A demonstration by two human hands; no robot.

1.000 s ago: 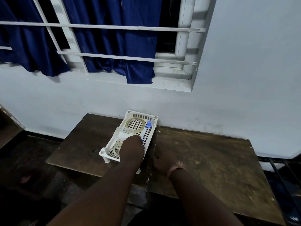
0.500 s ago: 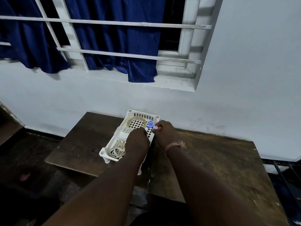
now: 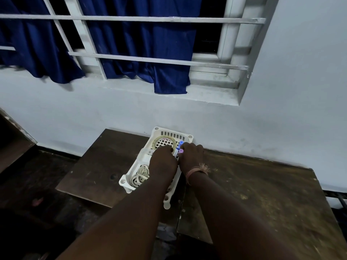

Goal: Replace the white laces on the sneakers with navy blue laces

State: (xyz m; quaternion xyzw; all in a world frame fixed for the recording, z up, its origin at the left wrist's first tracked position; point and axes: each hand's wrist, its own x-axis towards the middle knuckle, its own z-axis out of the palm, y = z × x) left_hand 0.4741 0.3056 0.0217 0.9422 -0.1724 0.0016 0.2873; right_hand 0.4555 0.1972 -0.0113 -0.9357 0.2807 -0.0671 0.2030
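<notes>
Right hand (image 3: 190, 156) reached basket (image 3: 127, 182) | both hands' grip unclear | left hand (image 3: 163, 160) hides contents

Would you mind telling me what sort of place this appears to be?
Probably a room in a home, though that is a guess. A barred window with navy blue curtains is set in a plain painted wall, and low wooden tables beneath it hold a white plastic basket of odds and ends.

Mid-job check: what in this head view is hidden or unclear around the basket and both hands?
- Left hand fingers: curled down into the white basket; any hold is hidden.
- Right hand fingertips: hidden behind the hand, by the capped tubes.
- Basket middle: covered by the left forearm.
- Sneakers and navy laces: not seen.
- Coiled pale cord: type unclear.
</notes>
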